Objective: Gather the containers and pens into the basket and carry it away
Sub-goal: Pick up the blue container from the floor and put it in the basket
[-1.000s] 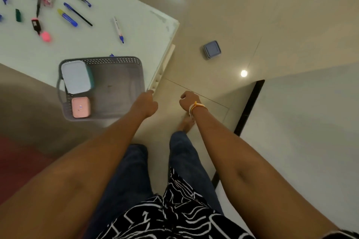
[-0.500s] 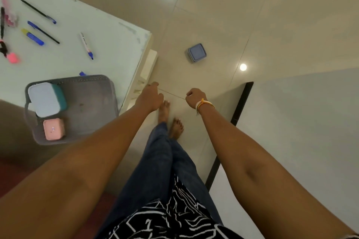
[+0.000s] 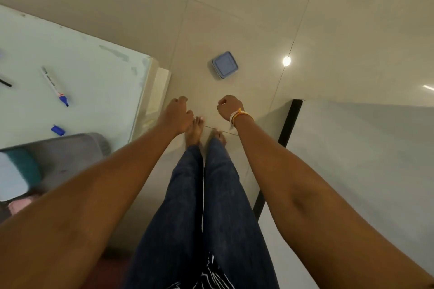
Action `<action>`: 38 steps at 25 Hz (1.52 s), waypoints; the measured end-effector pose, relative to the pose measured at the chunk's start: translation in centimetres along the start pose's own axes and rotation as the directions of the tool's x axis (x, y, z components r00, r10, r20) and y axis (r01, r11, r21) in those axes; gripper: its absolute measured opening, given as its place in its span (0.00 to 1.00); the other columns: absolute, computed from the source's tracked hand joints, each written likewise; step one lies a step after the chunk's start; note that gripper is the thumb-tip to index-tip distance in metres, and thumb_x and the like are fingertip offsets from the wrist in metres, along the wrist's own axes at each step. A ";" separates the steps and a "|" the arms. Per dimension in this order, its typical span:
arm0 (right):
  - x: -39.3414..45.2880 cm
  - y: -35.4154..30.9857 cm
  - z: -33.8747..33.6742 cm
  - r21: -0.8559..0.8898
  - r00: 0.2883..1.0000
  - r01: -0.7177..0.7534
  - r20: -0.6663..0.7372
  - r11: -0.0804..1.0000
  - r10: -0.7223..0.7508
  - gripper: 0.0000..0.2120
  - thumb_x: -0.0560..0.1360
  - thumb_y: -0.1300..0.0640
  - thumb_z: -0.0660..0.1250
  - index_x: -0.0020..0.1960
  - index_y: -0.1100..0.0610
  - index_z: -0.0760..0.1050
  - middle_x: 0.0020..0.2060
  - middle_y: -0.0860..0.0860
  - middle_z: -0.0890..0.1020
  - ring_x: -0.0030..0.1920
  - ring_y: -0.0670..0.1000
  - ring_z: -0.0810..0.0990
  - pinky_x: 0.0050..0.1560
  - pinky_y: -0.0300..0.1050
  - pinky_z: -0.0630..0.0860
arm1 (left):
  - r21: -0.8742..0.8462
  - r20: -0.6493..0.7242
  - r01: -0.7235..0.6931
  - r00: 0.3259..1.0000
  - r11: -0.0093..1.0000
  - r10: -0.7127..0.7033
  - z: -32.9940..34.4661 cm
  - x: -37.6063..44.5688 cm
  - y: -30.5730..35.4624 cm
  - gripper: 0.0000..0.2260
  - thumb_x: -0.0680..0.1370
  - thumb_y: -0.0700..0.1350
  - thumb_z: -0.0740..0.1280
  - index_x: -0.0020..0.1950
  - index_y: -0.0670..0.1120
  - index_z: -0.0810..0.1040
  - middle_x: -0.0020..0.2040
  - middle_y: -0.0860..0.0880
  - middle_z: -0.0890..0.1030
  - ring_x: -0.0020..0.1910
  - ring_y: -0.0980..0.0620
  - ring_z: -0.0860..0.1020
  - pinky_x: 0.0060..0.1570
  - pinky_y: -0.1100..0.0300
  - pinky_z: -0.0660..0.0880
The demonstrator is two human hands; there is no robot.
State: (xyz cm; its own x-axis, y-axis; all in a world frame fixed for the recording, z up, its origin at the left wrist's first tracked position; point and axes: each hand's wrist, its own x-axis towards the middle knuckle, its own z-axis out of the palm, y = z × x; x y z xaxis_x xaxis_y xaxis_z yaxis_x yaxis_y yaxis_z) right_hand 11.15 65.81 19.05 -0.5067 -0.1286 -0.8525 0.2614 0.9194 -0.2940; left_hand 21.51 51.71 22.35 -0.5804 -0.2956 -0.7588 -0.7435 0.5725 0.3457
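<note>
A blue square lidded container [image 3: 225,65] lies on the tiled floor ahead of my feet. The grey basket [image 3: 75,150] stands at the near edge of the pale table [image 3: 94,73] on the left; inside it are a white and teal container [image 3: 16,171] and a pink one [image 3: 20,205], both partly hidden by my left arm. A white marker with a blue cap [image 3: 55,85] and a loose blue cap [image 3: 57,130] lie on the table. My left hand [image 3: 176,114] hangs beside the table corner with fingers loosely curled, empty. My right hand [image 3: 229,107] is a closed fist, empty.
A second pale surface with a black edge strip [image 3: 287,124] stands at my right. My bare feet [image 3: 202,131] are on the beige tiles between the two tables. A black pen tip [image 3: 5,83] shows at the far left edge.
My view has swung right and forward, so the basket and pens slid toward the left edge. Both hands moved slightly forward over the floor; the blue container looks closer.
</note>
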 end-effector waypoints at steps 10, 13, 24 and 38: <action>27.7 4.9 4.4 0.286 0.985 -0.173 0.026 0.943 0.172 0.03 0.77 0.61 0.60 0.50 0.59 0.70 0.47 0.58 0.76 0.48 0.55 0.76 0.56 0.52 0.76 | -0.037 0.023 -0.035 0.999 0.999 0.036 9.7 25.0 -1.5 0.23 0.80 0.48 0.59 0.73 0.42 0.62 0.72 0.39 0.68 0.70 0.40 0.68 0.67 0.47 0.67; 35.3 7.4 5.5 0.487 0.962 -0.233 -0.013 0.842 0.274 0.09 0.76 0.61 0.63 0.53 0.65 0.72 0.47 0.62 0.77 0.51 0.61 0.80 0.58 0.57 0.78 | -0.033 0.032 -0.072 0.997 0.997 0.074 13.6 31.8 -3.0 0.22 0.80 0.48 0.60 0.73 0.43 0.63 0.71 0.40 0.69 0.69 0.40 0.68 0.67 0.48 0.66; 42.2 8.1 4.8 0.718 0.948 -0.214 -0.012 0.663 0.319 0.24 0.73 0.63 0.71 0.66 0.70 0.68 0.58 0.67 0.77 0.57 0.66 0.78 0.57 0.62 0.77 | -0.166 0.010 0.019 1.000 0.986 -0.017 15.8 38.2 -2.9 0.21 0.80 0.48 0.61 0.72 0.44 0.65 0.69 0.39 0.71 0.66 0.41 0.71 0.62 0.56 0.68; -5.1 -1.2 -5.9 0.678 0.995 -0.093 0.078 0.729 0.054 0.10 0.72 0.63 0.72 0.36 0.62 0.72 0.58 0.70 0.77 0.52 0.67 0.81 0.39 0.55 0.80 | -0.364 -0.174 0.036 0.979 0.931 -0.106 -2.3 -1.7 5.3 0.21 0.80 0.44 0.62 0.71 0.39 0.66 0.67 0.38 0.73 0.65 0.40 0.73 0.60 0.53 0.69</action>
State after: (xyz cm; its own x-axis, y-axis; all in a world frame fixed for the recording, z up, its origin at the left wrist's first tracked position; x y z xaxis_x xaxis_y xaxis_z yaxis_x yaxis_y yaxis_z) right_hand 8.56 67.61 26.29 -0.4263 -0.1071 -0.8982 0.7944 0.4305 -0.4284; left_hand 17.80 53.54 26.76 -0.5469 -0.4837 -0.6833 -0.8340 0.2440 0.4948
